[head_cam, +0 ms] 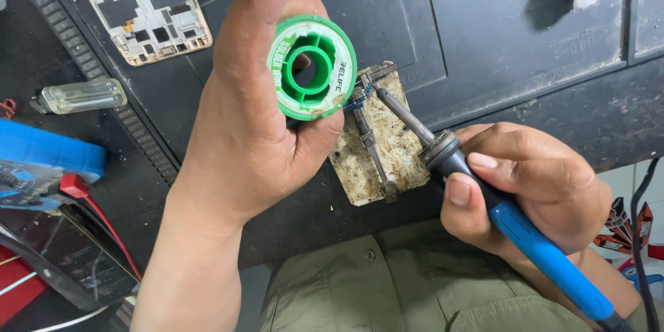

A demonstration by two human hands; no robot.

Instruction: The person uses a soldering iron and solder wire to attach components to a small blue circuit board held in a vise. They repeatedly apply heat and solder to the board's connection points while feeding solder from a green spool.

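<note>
Right, our left hand (pixel 249 117) grips the light green solder spool (pixel 312 68) by its rim; right hand (pixel 532 183) pinches the stiff soldering iron (pixel 477 187) at its blue handle, tip between our hands on the small board (pixel 387 145).

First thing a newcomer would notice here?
The green solder spool gripped in the left hand, centre frame. Just right of it, the right hand holds a blue-handled soldering iron, its tip at a clamp on a worn board holder.
</note>
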